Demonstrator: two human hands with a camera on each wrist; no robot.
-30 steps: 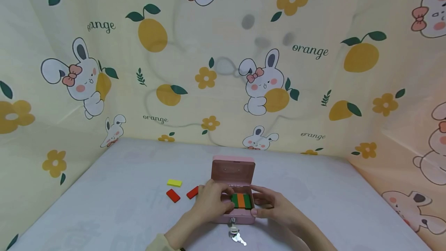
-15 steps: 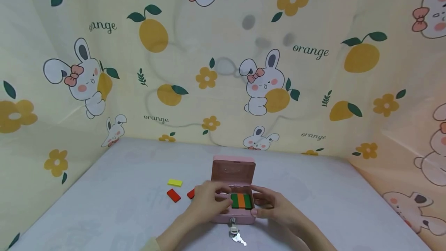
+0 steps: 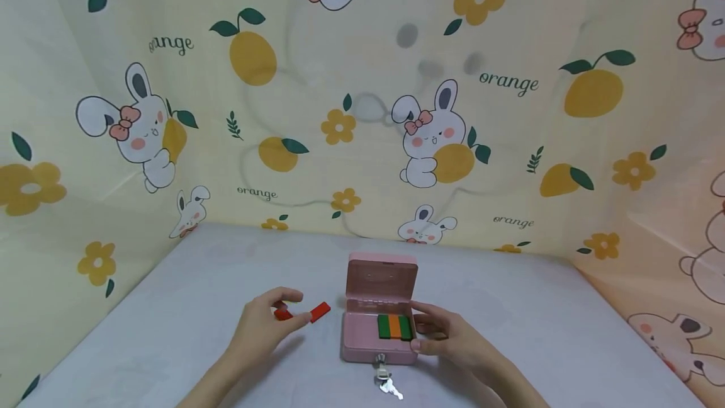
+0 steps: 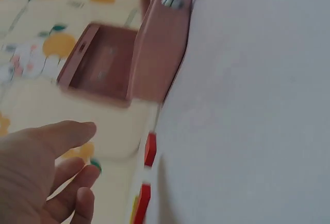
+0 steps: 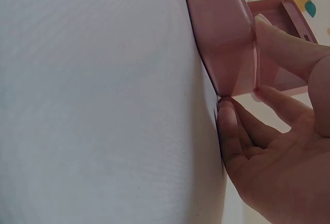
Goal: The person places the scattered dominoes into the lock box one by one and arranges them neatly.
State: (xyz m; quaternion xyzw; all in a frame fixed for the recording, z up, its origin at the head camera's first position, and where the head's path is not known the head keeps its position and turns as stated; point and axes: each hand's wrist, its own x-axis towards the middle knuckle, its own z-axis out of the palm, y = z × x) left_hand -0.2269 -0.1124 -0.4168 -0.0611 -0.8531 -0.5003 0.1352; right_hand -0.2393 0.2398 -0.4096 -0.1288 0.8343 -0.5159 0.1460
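A pink cash box stands on the table with its lid raised. Inside it, on the right, green and orange blocks lie side by side. My right hand grips the box's right side, thumb on the rim and the other fingers along the wall. My left hand is left of the box, thumb and index finger apart, holding nothing. It is near a red block and partly covers a second red block. In the left wrist view a yellow block shows behind a red one.
Keys hang from the lock at the front of the box. A patterned cloth rises behind and beside the white table.
My left hand has come out of the box and moved left, over to the loose blocks, hiding the yellow one in the head view. The right hand has stayed at the box.
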